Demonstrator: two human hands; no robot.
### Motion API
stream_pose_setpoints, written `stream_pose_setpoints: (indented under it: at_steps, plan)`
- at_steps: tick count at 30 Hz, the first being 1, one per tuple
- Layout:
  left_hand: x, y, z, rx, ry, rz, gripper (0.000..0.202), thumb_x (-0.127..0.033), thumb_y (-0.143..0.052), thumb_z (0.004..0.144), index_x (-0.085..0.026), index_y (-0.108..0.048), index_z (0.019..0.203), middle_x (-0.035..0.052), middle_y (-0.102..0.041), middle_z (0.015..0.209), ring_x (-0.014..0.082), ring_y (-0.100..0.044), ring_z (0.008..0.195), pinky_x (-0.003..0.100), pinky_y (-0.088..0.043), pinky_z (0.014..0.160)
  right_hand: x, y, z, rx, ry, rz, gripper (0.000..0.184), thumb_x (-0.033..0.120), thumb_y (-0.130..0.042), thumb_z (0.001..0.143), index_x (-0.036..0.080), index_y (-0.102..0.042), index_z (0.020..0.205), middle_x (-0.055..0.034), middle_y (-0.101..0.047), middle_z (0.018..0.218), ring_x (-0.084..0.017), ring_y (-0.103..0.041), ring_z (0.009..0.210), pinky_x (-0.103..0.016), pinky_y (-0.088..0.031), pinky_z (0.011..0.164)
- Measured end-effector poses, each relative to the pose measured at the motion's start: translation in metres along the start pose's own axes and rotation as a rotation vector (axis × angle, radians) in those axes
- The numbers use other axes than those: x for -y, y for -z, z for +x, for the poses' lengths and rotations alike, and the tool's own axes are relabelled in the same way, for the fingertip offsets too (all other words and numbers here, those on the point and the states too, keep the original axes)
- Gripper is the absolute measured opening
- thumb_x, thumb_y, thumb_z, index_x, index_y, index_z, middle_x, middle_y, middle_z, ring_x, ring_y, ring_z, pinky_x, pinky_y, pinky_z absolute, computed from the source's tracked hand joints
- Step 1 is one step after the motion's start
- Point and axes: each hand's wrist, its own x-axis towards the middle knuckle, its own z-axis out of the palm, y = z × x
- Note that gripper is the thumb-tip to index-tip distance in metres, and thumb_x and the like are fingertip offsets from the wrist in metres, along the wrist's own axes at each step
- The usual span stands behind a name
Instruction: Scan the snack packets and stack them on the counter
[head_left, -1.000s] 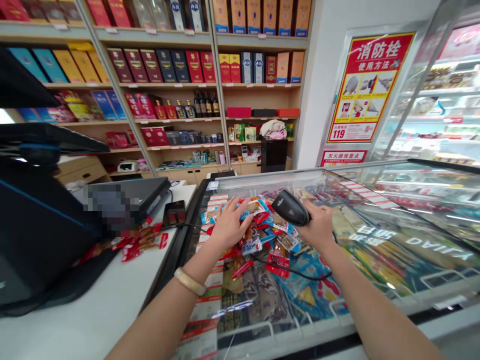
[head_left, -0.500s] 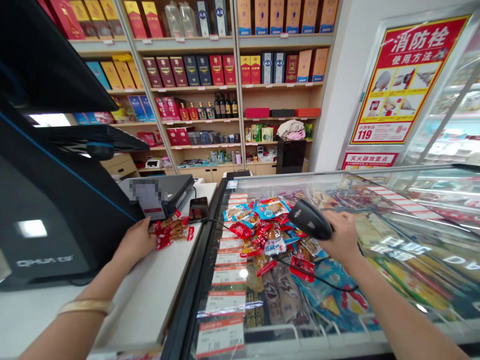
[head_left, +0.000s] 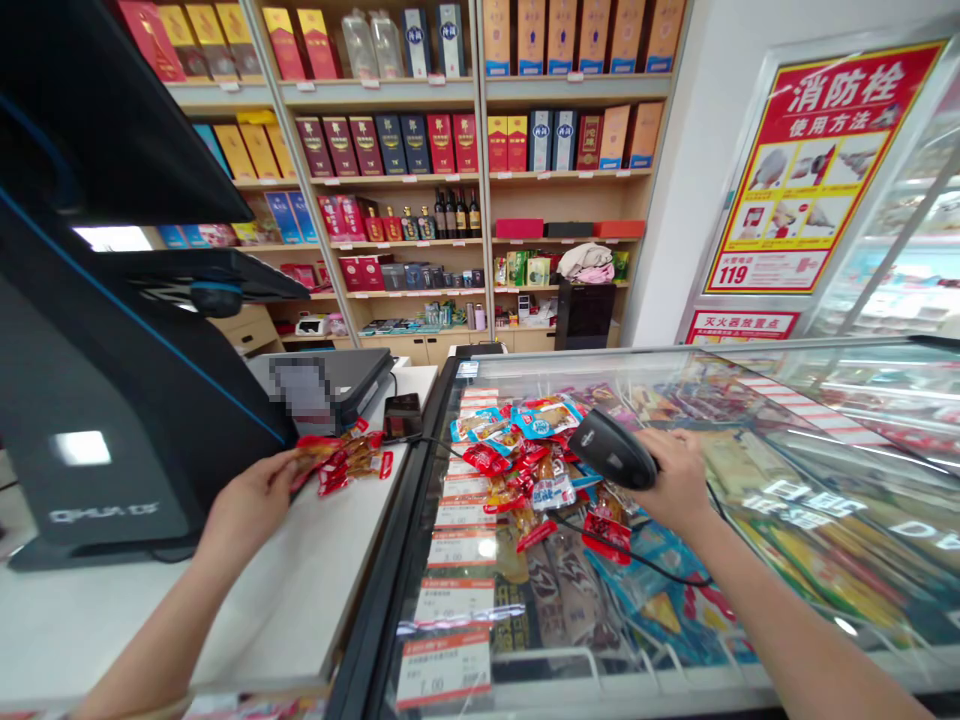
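My right hand (head_left: 679, 480) is wrapped round a black barcode scanner (head_left: 611, 448). The scanner's head points left, over a heap of small snack packets (head_left: 551, 482) in red, blue and clear wrapping on the freezer's glass top. At the left, my left hand (head_left: 251, 505) pinches a red snack packet (head_left: 313, 452) between thumb and fingers, at the near side of a smaller pile of red snack packets (head_left: 356, 462) on the white counter. Part of the pinched packet is hidden by the fingers and merges with the pile.
A black checkout terminal (head_left: 112, 420) rises on the left, beside a dark boxy device (head_left: 367, 375). A small black device (head_left: 403, 415) stands at the counter's edge (head_left: 352, 570). The scanner's cable (head_left: 637, 562) trails over the glass freezer (head_left: 585, 625). Stocked shelves (head_left: 405, 180) stand behind.
My left hand has drawn slightly back and left from the small pile, with a packet at its fingertips. My right hand has shifted the scanner a little left over the heap.
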Motion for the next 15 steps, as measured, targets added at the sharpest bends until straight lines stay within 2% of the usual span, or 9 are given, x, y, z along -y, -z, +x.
stream_pose_setpoints:
  at_steps: [2,3,5,7,9,11,15]
  plan:
    - [-0.022,-0.008,-0.014,-0.038,0.138,-0.417,0.012,-0.02,-0.061,0.081,-0.021,-0.069,0.09,0.003,-0.073,0.088,0.0232,-0.067,0.091,0.034,-0.055,0.087,0.003,0.002,0.002,-0.001,-0.011,0.02,0.021,0.039,-0.063,0.082,0.021,-0.066,0.092,-0.0028,-0.071,0.077,-0.022,-0.063,0.075,-0.038,-0.032,0.081]
    - [-0.035,-0.014,-0.021,0.007,0.197,-0.641,0.012,-0.019,-0.062,0.081,-0.02,-0.068,0.091,0.0024,-0.071,0.085,0.0206,-0.066,0.085,0.031,-0.056,0.08,0.005,0.003,0.003,-0.002,-0.013,0.035,0.021,0.039,-0.063,0.082,0.021,-0.067,0.092,-0.0027,-0.071,0.078,-0.022,-0.063,0.075,-0.038,-0.032,0.082]
    - [-0.062,-0.03,-0.036,0.233,0.279,-1.03,0.009,-0.017,-0.059,0.083,-0.019,-0.066,0.09,0.002,-0.065,0.077,0.0165,-0.062,0.072,0.027,-0.055,0.069,0.009,0.004,0.005,-0.001,-0.01,0.086,0.021,0.038,-0.064,0.081,0.022,-0.068,0.094,-0.0027,-0.072,0.081,-0.022,-0.064,0.077,-0.038,-0.032,0.083]
    - [-0.086,-0.05,-0.051,0.458,0.325,-1.289,0.009,-0.015,-0.054,0.086,-0.017,-0.063,0.084,-0.0008,-0.052,0.064,0.0126,-0.052,0.058,0.024,-0.051,0.06,0.013,0.007,0.007,0.027,0.0,0.164,0.024,0.038,-0.064,0.08,0.022,-0.068,0.098,-0.0028,-0.073,0.083,-0.022,-0.065,0.077,-0.038,-0.032,0.083]
    - [-0.106,-0.072,-0.062,0.597,0.311,-1.427,0.013,-0.015,-0.052,0.087,-0.016,-0.059,0.077,-0.0037,-0.039,0.056,0.0105,-0.041,0.051,0.021,-0.044,0.053,0.018,0.011,0.01,0.09,0.002,0.248,0.028,0.04,-0.064,0.079,0.022,-0.069,0.101,-0.0033,-0.074,0.085,-0.022,-0.065,0.077,-0.038,-0.033,0.082]
    - [-0.12,-0.095,-0.072,0.689,0.236,-1.473,0.012,-0.018,-0.055,0.087,-0.016,-0.058,0.075,-0.0049,-0.032,0.054,0.0102,-0.035,0.051,0.02,-0.039,0.05,0.025,0.016,0.013,0.164,-0.013,0.315,0.027,0.042,-0.065,0.079,0.022,-0.069,0.097,-0.0038,-0.074,0.084,-0.022,-0.064,0.076,-0.038,-0.033,0.08]
    - [-0.133,-0.132,-0.084,0.793,0.054,-1.422,0.018,-0.033,-0.069,0.082,-0.018,-0.059,0.077,-0.0051,-0.033,0.053,0.0111,-0.031,0.052,0.023,-0.037,0.052,0.039,0.026,0.02,0.29,-0.044,0.423,0.022,0.042,-0.065,0.079,0.022,-0.068,0.087,-0.0028,-0.071,0.076,-0.021,-0.062,0.075,-0.037,-0.032,0.077]
